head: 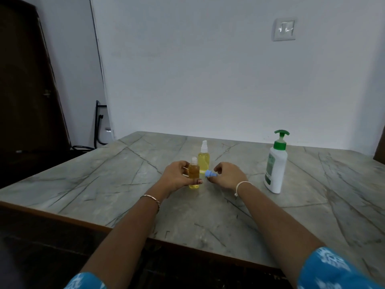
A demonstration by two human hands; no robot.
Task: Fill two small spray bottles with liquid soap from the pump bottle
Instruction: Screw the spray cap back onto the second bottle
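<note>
My left hand (176,176) grips a small bottle (194,174) of amber liquid that stands upright on the marble table (312,205), its white threaded neck bare. My right hand (228,177) holds a small blue spray cap (209,174) just right of that bottle, tilted sideways and apart from the neck. Behind them stands a second small spray bottle (203,161) with pale yellow liquid and a white spray top on. The white pump bottle (276,165) with a green pump stands upright to the right, untouched.
The table reaches a white wall at the back with a switch plate (284,29). A dark door (27,90) and black cables (98,126) lie left of the table. The table's wooden front edge (62,215) runs near my forearms.
</note>
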